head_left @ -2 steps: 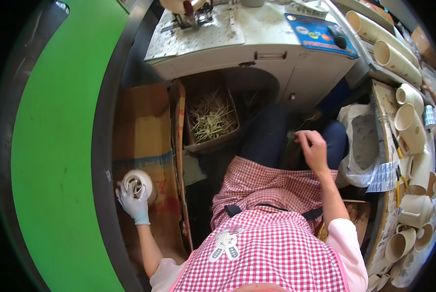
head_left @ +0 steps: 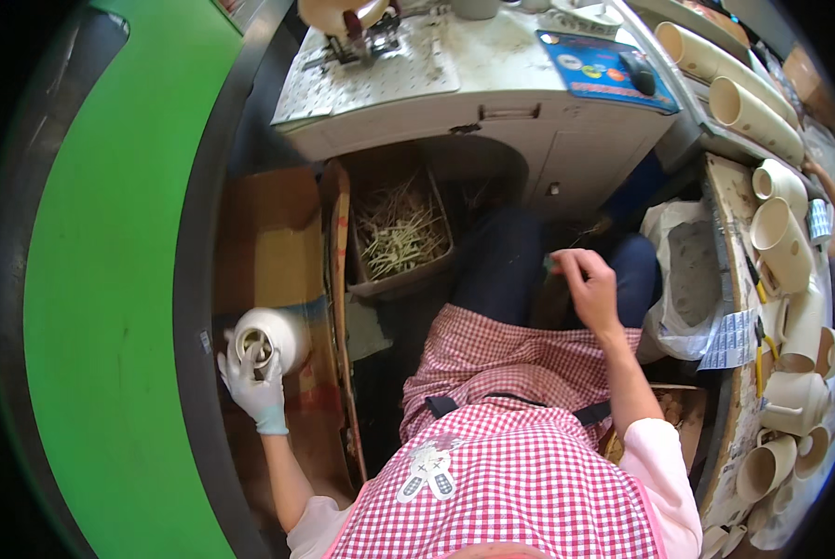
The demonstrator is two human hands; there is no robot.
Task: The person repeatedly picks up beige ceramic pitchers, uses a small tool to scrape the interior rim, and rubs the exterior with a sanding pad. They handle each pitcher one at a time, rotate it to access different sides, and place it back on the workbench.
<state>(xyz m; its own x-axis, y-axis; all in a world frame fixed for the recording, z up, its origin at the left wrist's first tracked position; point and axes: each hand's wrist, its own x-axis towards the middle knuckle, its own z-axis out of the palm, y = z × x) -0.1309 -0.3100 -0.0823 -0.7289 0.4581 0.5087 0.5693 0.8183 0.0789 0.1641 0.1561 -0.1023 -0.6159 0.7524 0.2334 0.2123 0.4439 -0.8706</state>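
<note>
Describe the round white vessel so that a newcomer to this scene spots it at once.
Right of the long, flat green surface lies an open brown cardboard box. In or just above it is the round-bodied, glossy white vessel. Unlike the cream cups at far right, it has the white-gloved left hand at its open mouth.

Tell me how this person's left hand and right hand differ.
The left hand wears a pale glove; the right hand is bare. The left hand grips the mouth of a tilted white jar; the right hand is curled near the dark trousers, and whether it holds anything is unclear. Both share bare forearms below pale pink sleeves.
</note>
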